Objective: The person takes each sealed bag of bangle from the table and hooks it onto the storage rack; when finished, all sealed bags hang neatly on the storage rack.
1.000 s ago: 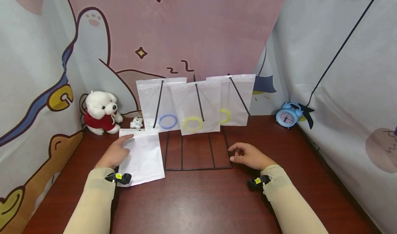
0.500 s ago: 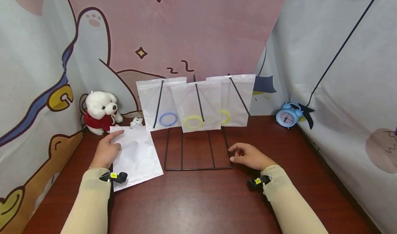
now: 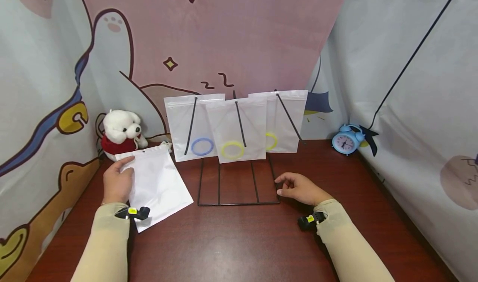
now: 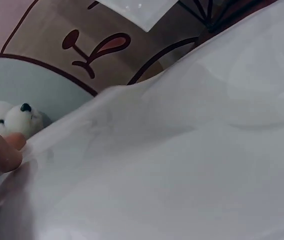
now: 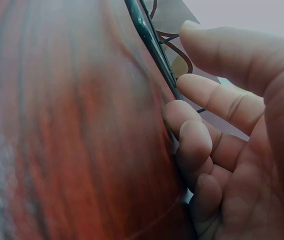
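Observation:
My left hand (image 3: 117, 184) pinches the left edge of a white zip bag (image 3: 158, 186) between thumb and forefinger, near its top. The bag slants over the table at the left, its top turned toward the plush dog, and fills most of the left wrist view. A small hole shows near its upper edge. My right hand (image 3: 300, 188) rests beside the right side of a black wire rack (image 3: 239, 204), fingers loosely bent and holding nothing. From the rack's prongs hang three bags: a left bag (image 3: 175, 124) with a blue ring, and two with yellow rings.
A white plush dog (image 3: 118, 126) in red sits at the back left, partly behind the held bag. Beside it stands a tiny dog figurine (image 3: 167, 144). At the back right is a blue alarm clock (image 3: 345, 140). Printed cloth walls enclose the table (image 3: 231, 248).
My left hand has drawn the white bag leftward and tilted it, its top edge now covering the plush dog's lower part. My right hand stays in place; the middle hanging bag sways slightly.

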`<state>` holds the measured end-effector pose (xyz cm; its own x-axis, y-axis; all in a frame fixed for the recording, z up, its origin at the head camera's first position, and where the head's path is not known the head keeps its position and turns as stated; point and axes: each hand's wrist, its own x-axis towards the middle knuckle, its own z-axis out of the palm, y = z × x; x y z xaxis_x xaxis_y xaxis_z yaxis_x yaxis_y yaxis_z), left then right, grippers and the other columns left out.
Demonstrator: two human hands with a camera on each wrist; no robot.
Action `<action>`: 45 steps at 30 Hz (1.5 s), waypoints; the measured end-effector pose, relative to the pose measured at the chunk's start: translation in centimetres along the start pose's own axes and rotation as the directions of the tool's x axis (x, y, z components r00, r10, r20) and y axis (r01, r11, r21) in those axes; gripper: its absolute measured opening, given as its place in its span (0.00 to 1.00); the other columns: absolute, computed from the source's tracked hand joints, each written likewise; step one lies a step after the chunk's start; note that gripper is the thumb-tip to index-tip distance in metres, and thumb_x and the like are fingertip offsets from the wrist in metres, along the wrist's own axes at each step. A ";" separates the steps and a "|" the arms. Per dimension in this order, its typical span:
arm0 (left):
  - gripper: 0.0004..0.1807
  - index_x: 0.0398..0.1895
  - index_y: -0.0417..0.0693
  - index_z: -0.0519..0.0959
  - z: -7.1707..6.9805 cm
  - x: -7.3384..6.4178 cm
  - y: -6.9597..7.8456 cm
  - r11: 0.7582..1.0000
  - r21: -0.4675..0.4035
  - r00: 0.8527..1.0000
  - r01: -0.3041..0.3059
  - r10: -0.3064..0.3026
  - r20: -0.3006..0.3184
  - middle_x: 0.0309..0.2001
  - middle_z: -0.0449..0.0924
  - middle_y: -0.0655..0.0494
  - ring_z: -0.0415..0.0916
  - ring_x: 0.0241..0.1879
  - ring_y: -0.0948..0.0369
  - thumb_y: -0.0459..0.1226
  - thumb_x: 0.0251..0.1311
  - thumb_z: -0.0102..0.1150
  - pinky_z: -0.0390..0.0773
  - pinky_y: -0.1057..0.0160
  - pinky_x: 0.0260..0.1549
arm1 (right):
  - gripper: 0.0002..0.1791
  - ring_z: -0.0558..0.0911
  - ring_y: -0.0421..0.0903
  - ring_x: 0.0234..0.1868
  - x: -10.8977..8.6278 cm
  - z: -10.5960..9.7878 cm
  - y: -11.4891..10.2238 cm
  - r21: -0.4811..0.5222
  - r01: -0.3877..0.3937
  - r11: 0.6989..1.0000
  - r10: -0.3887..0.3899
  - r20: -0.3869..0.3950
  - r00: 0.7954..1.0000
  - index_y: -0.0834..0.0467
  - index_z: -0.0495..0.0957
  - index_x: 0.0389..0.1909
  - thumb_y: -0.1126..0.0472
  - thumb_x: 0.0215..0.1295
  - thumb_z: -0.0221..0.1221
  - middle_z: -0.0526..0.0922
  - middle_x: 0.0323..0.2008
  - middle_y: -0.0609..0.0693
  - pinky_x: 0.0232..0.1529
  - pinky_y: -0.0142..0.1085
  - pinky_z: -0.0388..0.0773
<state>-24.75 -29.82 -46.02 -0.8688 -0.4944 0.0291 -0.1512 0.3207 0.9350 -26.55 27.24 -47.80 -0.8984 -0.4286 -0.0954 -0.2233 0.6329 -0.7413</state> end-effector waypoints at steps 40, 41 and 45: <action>0.21 0.27 0.35 0.88 -0.1 -0.2 1.3 0.650 -0.736 0.971 -0.192 0.018 -0.237 0.26 0.78 0.56 0.64 0.34 0.58 0.16 0.55 0.43 0.64 0.68 0.31 | 0.22 0.77 0.47 0.34 0.1 0.0 0.0 -0.001 0.021 1.000 -0.021 0.005 1.000 0.56 0.81 0.56 0.61 0.62 0.75 0.79 0.34 0.50 0.34 0.34 0.76; 0.21 0.27 0.35 0.87 0.0 -0.3 1.5 0.642 -0.740 0.972 -0.200 0.032 -0.234 0.27 0.79 0.56 0.65 0.34 0.58 0.15 0.55 0.42 0.66 0.69 0.31 | 0.22 0.77 0.47 0.34 0.1 0.0 0.0 -0.002 0.019 1.000 -0.019 0.004 1.000 0.56 0.81 0.56 0.61 0.62 0.75 0.79 0.34 0.50 0.34 0.34 0.76; 0.21 0.27 0.33 0.87 0.6 -0.9 2.5 0.616 -0.758 0.976 -0.212 0.095 -0.196 0.31 0.81 0.54 0.69 0.40 0.57 0.14 0.54 0.42 0.72 0.69 0.35 | 0.22 0.78 0.47 0.33 0.0 0.0 -0.1 -0.001 0.018 1.000 -0.018 0.001 1.000 0.56 0.82 0.55 0.61 0.62 0.75 0.79 0.34 0.50 0.34 0.34 0.77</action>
<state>-24.59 -28.10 -43.92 -0.7701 -0.6102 0.1859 0.4483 -0.3105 0.8382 -26.59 27.19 -47.73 -0.8940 -0.4405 -0.0827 -0.2398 0.6259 -0.7421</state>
